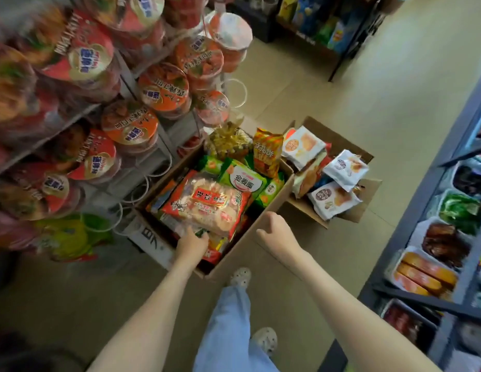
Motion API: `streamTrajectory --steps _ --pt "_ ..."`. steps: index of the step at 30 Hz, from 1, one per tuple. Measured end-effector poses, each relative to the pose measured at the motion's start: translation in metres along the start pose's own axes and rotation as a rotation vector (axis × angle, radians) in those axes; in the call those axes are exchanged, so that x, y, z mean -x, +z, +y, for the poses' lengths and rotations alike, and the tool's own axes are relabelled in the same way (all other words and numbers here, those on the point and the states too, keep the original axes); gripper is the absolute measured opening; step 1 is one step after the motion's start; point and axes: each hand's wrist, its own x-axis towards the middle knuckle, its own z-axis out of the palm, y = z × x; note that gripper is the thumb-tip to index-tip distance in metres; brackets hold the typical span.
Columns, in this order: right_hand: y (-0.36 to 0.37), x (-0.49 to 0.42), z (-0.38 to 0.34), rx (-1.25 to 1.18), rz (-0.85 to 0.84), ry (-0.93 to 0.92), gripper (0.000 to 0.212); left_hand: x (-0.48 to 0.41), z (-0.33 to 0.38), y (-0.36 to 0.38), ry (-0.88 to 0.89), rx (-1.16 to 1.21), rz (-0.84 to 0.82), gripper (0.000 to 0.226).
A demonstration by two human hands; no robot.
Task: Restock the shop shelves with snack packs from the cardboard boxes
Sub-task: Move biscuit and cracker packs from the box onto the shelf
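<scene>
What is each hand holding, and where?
The left hand seems to grip the red rice-cracker pack by its near edge; the right hand, curled, holds nothing.

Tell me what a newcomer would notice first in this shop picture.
First, the open box in the middle of the floor, crammed with bright snack packs, with a big red cracker pack on top. The left hand reaches to that pack's near edge while the right hand hovers by the box's right rim. At left, stacked noodle bowls; behind the box on the right, a second box of white packs.
</scene>
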Motion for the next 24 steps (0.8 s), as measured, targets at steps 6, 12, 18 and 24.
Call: streamTrajectory --steps 6,12,18,24 --pt "0.024 -0.058 -0.015 0.060 -0.084 0.013 0.045 -0.069 -0.001 0.025 -0.233 0.574 -0.135 0.109" --pt "0.039 -0.077 -0.014 0.069 -0.118 0.084 0.040 -0.070 0.026 0.034 -0.329 0.833 -0.046 0.129" --pt "0.024 -0.072 -0.017 0.000 -0.053 0.080 0.048 -0.044 0.038 0.024 -0.137 0.727 0.067 0.103" --pt "-0.012 -0.050 -0.011 -0.147 0.070 0.070 0.065 -0.008 0.043 0.004 0.112 0.658 0.002 0.109"
